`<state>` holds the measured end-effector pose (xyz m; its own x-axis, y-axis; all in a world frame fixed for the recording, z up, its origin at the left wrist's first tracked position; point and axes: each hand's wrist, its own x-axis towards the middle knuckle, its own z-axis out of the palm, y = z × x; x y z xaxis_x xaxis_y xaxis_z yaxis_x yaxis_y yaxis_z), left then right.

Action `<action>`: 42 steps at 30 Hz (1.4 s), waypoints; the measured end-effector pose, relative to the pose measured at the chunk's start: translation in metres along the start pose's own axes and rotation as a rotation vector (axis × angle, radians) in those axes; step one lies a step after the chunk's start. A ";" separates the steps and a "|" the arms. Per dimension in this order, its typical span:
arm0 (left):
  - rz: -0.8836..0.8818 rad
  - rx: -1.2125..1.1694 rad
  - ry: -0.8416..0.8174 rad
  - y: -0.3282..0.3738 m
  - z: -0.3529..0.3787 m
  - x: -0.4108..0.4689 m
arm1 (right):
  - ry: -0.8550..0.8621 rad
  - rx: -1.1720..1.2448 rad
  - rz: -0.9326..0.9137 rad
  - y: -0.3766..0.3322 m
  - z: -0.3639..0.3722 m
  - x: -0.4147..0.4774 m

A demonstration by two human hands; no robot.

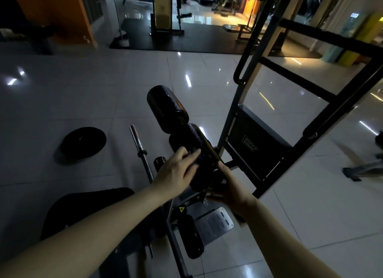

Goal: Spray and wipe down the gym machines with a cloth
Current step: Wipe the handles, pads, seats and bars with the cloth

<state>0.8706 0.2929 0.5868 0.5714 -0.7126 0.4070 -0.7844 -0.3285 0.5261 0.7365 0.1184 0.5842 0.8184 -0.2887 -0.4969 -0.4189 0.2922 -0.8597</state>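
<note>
I am bent over a black gym machine (255, 147) in dim light. My left hand (176, 172) lies on top of its near black roller pad (196, 139), fingers spread over what looks like a dark cloth (202, 160) pressed to the pad. From the right, my right hand (232, 190) grips the near end of that same pad, thumb on top and fingers beneath. A second roller pad (163, 101) sits just beyond, on the same arm. No spray bottle is in view.
A black seat pad (83, 211) is at lower left. A weight plate (83, 142) and a chrome barbell (138, 143) lie on the glossy tiled floor to the left. The machine's tall black frame (294, 70) rises on the right. More machines stand far back.
</note>
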 end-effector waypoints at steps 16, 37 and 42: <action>-0.233 -0.229 0.082 0.034 0.023 -0.025 | 0.002 0.042 0.036 0.000 0.003 -0.008; -0.524 -0.218 0.133 -0.053 -0.028 0.055 | 0.383 -0.480 -0.234 -0.012 0.024 -0.001; -0.426 -0.142 0.086 -0.052 -0.021 0.081 | 0.249 -0.038 -0.161 -0.009 0.018 0.000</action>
<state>0.9623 0.2655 0.6083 0.8586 -0.4764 0.1894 -0.4376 -0.4885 0.7549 0.7471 0.1324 0.5942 0.7560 -0.5447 -0.3631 -0.3093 0.1917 -0.9314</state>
